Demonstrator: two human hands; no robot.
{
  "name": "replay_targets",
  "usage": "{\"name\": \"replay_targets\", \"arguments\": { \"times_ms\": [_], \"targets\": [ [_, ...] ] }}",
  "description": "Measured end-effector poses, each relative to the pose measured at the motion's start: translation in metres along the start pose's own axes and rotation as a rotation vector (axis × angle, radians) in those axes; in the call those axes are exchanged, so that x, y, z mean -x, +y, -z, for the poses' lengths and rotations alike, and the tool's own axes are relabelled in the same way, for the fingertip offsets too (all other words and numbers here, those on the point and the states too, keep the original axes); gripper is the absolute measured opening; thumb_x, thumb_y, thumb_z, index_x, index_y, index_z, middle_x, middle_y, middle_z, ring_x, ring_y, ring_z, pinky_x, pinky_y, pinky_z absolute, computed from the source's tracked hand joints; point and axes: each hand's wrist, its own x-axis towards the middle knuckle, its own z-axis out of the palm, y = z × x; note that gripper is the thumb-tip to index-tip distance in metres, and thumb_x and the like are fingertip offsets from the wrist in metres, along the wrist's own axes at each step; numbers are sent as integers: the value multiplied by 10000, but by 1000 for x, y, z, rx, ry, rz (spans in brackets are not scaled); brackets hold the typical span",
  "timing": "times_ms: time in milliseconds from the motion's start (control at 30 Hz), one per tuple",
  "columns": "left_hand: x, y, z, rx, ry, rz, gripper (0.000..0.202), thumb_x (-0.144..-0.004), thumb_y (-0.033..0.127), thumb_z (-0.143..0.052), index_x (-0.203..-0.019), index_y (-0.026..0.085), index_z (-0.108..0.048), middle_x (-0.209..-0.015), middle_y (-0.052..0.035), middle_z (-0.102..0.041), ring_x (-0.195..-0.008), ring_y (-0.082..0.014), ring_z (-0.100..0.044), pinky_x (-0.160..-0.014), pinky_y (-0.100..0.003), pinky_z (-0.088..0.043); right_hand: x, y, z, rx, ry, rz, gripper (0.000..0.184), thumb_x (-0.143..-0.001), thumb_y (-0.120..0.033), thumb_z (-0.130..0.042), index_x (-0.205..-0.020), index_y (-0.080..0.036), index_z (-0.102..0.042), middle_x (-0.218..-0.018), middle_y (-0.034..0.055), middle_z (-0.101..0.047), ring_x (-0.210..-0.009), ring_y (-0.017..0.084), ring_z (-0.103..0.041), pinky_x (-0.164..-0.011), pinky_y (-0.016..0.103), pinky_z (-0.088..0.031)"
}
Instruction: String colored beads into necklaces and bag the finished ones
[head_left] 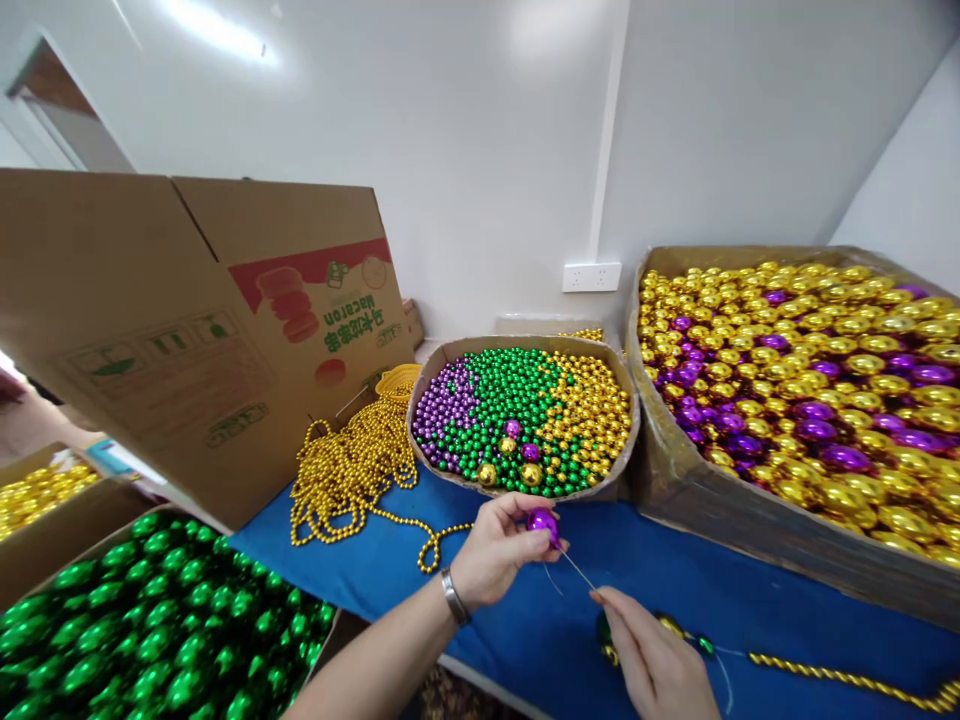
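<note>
Rising at left, a printed carton [247,330] is seen; over blue cloth [577,640], before a box of beads [626,452], the left hand [495,552] and right hand [654,655] are shown with fingertips closed — by the former a purple bead [541,520] is pinched, by the latter a thin needle [579,571].

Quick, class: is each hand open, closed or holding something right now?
Left hand: closed, holding a shiny purple bead.
Right hand: closed, pinching a thin needle.
</note>
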Motion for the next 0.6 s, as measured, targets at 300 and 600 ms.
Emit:
{"name": "replay_targets", "arguments": {
  "times_ms": [300, 600],
  "targets": [
    [0, 0, 7, -304, -86, -94, 501, -664, 245, -760, -1123, 177, -569, -1098, -108, -611, -872, -203, -643, -707, -297, -536, -2, 1, 8, 2, -37, -53, 241, -921, -268, -394, -1005, -203, -610, -883, 35, -737, -769, 137, -708, -718, 159, -544],
    [-68, 57, 91, -1589, 372, -293, 209, -805, 129, -518, -991, 145, -613, -989, -107, -624, -996, -229, -543, -911, -385, -409, 5, 18, 9, 204, 40, -9, 319, -929, -305, -365, -969, -186, -659, -848, 45, -740, -711, 162, -713, -669, 202, -570]
  ]
}}
